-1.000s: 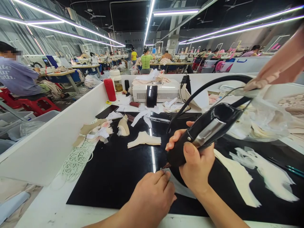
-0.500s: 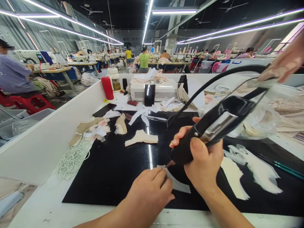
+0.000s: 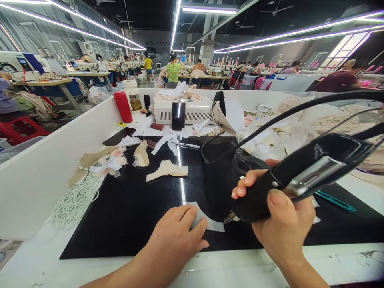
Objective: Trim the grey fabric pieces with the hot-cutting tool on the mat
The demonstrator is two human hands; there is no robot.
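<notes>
In the head view I see the left hand (image 3: 178, 233) resting on a pale strip (image 3: 211, 225) over the black mat (image 3: 126, 224), while the right hand (image 3: 285, 218) grips a black tool (image 3: 303, 181), metal tip (image 3: 231, 217) at the strip's right end.

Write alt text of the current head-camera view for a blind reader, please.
A left hand rests on a pale strip on a black mat; the right hand grips a black handheld tool, its metal tip beside the strip's right end. Sewing machines stand beyond.

Pale strip (image 3: 215, 225) partly out of sight beneath left grip (image 3: 179, 232)
</notes>
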